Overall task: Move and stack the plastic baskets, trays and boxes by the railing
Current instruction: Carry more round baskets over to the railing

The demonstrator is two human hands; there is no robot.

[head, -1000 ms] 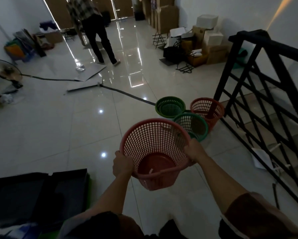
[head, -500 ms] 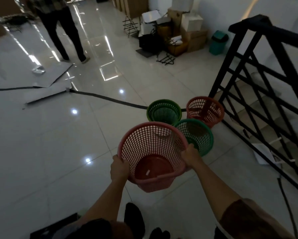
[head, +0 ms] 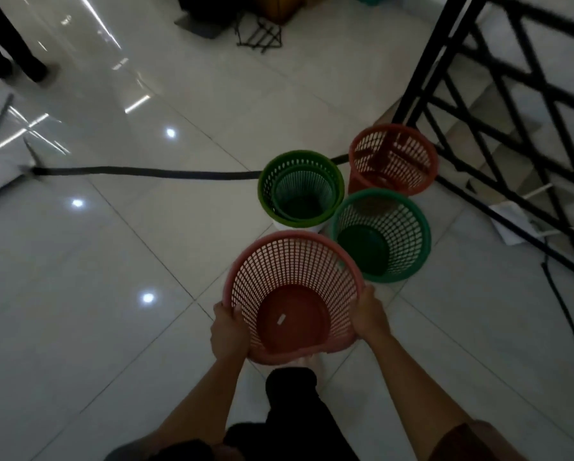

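While both hands are carrying the pink basket [head: 292, 294] above the tiled floor [head: 112, 294], I am logging this as the transport step, with placement not yet done. I am seeing the left hand [head: 228, 331] curled round the rim on its own side, thumb hooked inside the mesh, and the right hand [head: 369, 311] wrapped round the opposite rim; both grips are closed on the basket, which is hanging mouth-up and tipped slightly away from the body.

Just beyond the grip, a teal basket [head: 382, 234] is standing on the floor, its rim partly hidden behind the carried one. Further out from the grip and to the left-hand side, a green basket [head: 300, 188] is holding a smaller one nested inside it. Beyond the teal one, a red basket [head: 393, 159] is sitting right beside the black railing [head: 478, 104]. A dark cable [head: 146, 170] is running across the floor well past the left hand.

I am judging the next move as a choice of target: either lowering the pink basket into a basket of matching width or setting it beside the group. Nesting is calling for levelling the rim, centring the base over the chosen mouth, then letting both grips go together. Which basket fits, I cannot tell.
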